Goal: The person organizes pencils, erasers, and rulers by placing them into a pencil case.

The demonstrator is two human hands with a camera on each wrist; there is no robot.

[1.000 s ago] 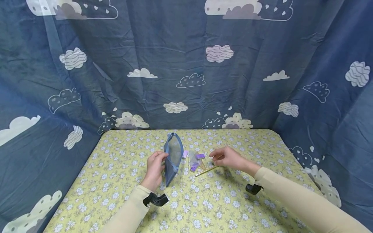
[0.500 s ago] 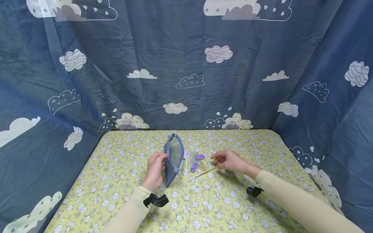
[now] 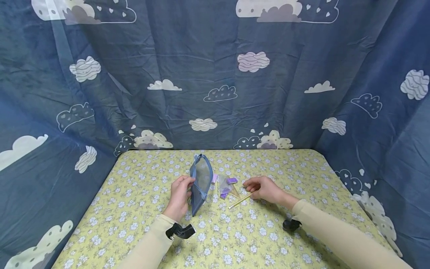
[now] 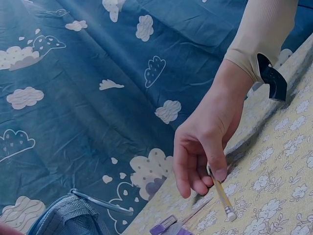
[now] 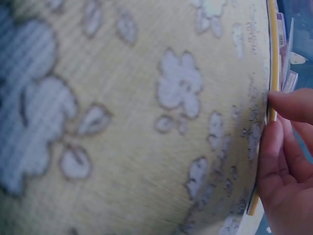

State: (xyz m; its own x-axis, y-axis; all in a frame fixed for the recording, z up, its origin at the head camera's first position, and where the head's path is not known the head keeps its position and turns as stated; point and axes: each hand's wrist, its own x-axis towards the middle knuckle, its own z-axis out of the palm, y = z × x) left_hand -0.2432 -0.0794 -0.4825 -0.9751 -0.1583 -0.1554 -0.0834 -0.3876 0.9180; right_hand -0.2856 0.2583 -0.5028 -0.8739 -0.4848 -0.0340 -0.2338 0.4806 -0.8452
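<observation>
In the head view my left hand holds a blue zip pouch by its left side. The pouch stands upright with its zipped mouth spread, facing right. To the right of it, my right hand pinches a yellow pencil between thumb and fingers, low over the cloth. The left wrist view shows the pencil's white eraser end pointing away from the hand. In the right wrist view the thumb and fingertips meet on the pencil's shaft.
Between the hands lie a purple-and-white block, a second purple piece, a clear flat triangular piece and a thin tan piece. A pale lilac block sits beside the pouch. Flowered yellow cloth covers the table; a blue cloud-print curtain surrounds it.
The pencil's free end has shifted a little to the right and toward the front, away from the small pieces. My left hand and the pouch have stayed nearly still.
</observation>
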